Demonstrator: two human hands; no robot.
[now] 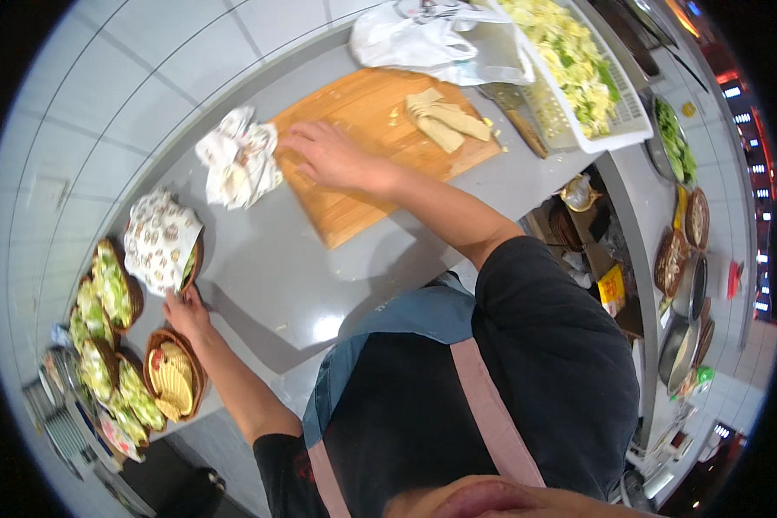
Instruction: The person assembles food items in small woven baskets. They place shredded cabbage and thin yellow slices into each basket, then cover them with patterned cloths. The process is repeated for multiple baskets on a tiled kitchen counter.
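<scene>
At the left, my left hand [187, 314] grips the near edge of a wicker basket [198, 261], with fingers and thumb at its rim. A white cloth with a brown print [160, 242] covers most of that basket; some green shows under its edge. My right hand [326, 155] is over the left part of a wooden cutting board [354, 116], fingers stretched out and holding nothing. Just left of those fingers lies a crumpled white patterned cloth [237, 160]. Pale tan flat strips [445, 118] lie on the board's right side.
A knife [524, 125] lies beside the board, next to a white crate [591, 142] of chopped leaves. Behind the board is a white plastic bag [414, 43]. Several leaf-filled baskets [112, 285] and a basket of yellow slices [174, 380] stand at the left.
</scene>
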